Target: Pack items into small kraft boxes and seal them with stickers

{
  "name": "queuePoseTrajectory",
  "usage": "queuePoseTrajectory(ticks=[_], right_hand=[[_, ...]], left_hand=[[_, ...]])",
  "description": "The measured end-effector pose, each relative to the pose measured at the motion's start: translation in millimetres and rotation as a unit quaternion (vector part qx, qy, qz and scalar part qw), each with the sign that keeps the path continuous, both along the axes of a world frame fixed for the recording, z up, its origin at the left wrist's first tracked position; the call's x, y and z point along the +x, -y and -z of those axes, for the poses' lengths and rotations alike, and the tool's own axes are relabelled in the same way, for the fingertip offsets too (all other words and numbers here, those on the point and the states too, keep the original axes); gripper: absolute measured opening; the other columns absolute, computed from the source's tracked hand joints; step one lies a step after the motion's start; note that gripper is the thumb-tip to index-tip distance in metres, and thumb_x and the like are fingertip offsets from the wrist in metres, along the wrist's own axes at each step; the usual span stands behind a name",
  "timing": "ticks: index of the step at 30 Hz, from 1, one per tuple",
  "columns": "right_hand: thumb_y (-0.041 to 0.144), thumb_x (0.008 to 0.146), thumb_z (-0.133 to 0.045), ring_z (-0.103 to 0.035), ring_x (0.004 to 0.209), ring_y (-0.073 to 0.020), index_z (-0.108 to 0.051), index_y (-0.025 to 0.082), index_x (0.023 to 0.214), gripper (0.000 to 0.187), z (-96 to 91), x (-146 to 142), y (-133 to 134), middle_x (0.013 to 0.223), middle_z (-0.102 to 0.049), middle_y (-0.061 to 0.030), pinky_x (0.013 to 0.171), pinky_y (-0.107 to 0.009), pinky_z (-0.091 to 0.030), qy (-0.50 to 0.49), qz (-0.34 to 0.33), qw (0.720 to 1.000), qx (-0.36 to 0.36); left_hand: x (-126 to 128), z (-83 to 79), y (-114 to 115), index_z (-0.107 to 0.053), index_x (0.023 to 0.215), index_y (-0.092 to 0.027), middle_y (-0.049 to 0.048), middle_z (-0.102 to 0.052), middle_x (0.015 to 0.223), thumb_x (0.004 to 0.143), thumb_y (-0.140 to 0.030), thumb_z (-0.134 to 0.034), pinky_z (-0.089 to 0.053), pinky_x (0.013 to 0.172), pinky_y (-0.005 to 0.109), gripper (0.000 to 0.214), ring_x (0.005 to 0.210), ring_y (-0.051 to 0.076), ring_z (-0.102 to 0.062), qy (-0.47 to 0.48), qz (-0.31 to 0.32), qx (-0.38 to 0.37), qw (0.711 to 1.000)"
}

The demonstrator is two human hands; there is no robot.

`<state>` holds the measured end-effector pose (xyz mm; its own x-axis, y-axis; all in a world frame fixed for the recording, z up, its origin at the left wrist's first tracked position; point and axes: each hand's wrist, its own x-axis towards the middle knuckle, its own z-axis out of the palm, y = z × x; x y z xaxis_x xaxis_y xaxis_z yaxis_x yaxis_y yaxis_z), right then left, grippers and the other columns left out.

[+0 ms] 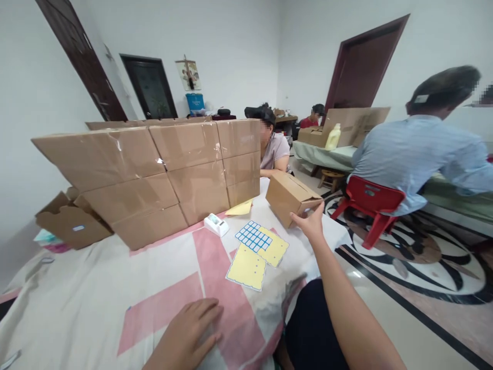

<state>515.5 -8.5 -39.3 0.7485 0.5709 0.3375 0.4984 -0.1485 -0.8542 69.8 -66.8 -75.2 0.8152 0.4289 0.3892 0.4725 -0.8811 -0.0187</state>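
Head view: the person's right hand [311,223] grasps the near end of a small cardboard box [287,195] at the right side of a cloth-covered bench [165,277]; the grip is clamped on this end, with the thumb on the left part of the end face and the fingers at its right edge. Whether the base of the box lies fully flat cannot be told. The left hand [194,329] lies palm down on the pink-and-white cloth, its grip apart and holding nothing, thumb spread from the fingers. Between the hands and the stack lie 2 yellow cards [246,267], a sheet of blue-bordered labels [252,235] overlapping them, and a small white device [216,224]; a yellow paper [239,207] lies at the foot of the stack. The stack of cartons [169,174], 3 rows high, stands along the far side of the bench, with an open carton [73,221] at its left end. Beyond the small box sits a co-worker [279,149]. At right, a person in a light blue shirt [412,144] sits on a red chair [373,198], near a pale yellow bottle [333,137].
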Motion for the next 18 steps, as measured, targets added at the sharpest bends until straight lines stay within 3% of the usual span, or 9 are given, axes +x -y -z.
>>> queuePoseTrajectory(ticks=[3,5,9,12,14,16,18], right_hand=[[0.048,0.054,-0.081,-0.037,0.144,-0.0395,0.005,0.008,0.161,0.143,23.0,3.0,-28.2,0.158,-0.021,-0.0301,0.113,-0.044,-0.039,-0.056,0.030,0.997,-0.036],[0.045,0.054,-0.081,-0.035,0.145,-0.0404,0.008,0.008,0.161,0.143,24.9,-3.3,-51.6,0.160,-0.017,-0.0309,0.114,-0.044,-0.038,-0.065,0.037,0.996,-0.047],[0.041,0.053,-0.082,-0.010,0.154,-0.0433,0.009,0.000,0.159,0.146,6.6,-21.1,-98.6,0.162,-0.003,-0.0365,0.121,-0.048,-0.025,-0.070,0.018,0.995,-0.061],[0.043,0.054,-0.082,0.004,0.156,-0.0426,0.003,-0.006,0.157,0.143,-8.5,-51.3,-121.7,0.163,0.001,-0.0373,0.125,-0.050,-0.014,-0.049,-0.038,0.996,-0.060],[0.048,0.060,-0.079,-0.007,0.156,-0.0410,-0.003,-0.002,0.159,0.135,-12.5,-89.6,-131.3,0.166,-0.002,-0.0328,0.124,-0.050,-0.021,-0.017,-0.099,0.994,-0.035],[0.054,0.071,-0.073,-0.030,0.150,-0.0397,-0.013,0.006,0.161,0.118,-10.6,-144.9,-137.9,0.167,-0.012,-0.0275,0.117,-0.052,-0.037,0.035,-0.187,0.981,0.027],[0.052,0.080,-0.066,-0.047,0.140,-0.0374,-0.030,0.013,0.158,0.094,-4.2,-215.6,-141.6,0.160,-0.035,-0.0242,0.110,-0.054,-0.045,0.100,-0.287,0.948,0.098]], left_hand=[[-2.5,3.9,-3.2,-0.068,0.125,-0.028,0.0023,-0.077,0.118,0.087,-0.042,-0.070,-0.063,0.080,0.030,0.040,0.096,0.022,-0.076,0.011,0.001,-0.011,1.000],[-5.8,2.5,-3.1,-0.066,0.126,-0.027,0.0024,-0.076,0.120,0.086,-0.041,-0.071,-0.063,0.080,0.030,0.043,0.098,0.022,-0.075,0.010,0.007,-0.031,0.999],[-22.5,-7.8,1.9,-0.070,0.105,-0.028,-0.0015,-0.077,0.111,0.083,-0.027,-0.072,-0.061,0.081,0.033,0.022,0.094,0.021,-0.074,0.004,-0.004,-0.125,0.992],[-53.8,-27.1,2.9,-0.066,0.089,-0.024,0.0002,-0.076,0.102,0.089,-0.014,-0.056,-0.057,0.080,0.035,0.014,0.091,0.020,-0.072,0.046,-0.043,-0.144,0.988],[-86.2,-42.6,-4.8,-0.064,0.090,-0.022,0.0033,-0.075,0.107,0.094,-0.013,-0.045,-0.055,0.085,0.038,0.021,0.098,0.022,-0.071,0.091,-0.076,-0.142,0.983],[-126.4,-53.9,-25.0,-0.065,0.090,-0.023,0.0035,-0.075,0.110,0.095,-0.017,-0.045,-0.052,0.090,0.040,0.021,0.102,0.022,-0.069,0.157,-0.115,-0.168,0.966],[-172.1,-56.9,-60.8,-0.068,0.089,-0.025,0.0011,-0.076,0.106,0.090,-0.019,-0.055,-0.050,0.095,0.042,0.014,0.103,0.023,-0.069,0.268,-0.195,-0.206,0.921]])
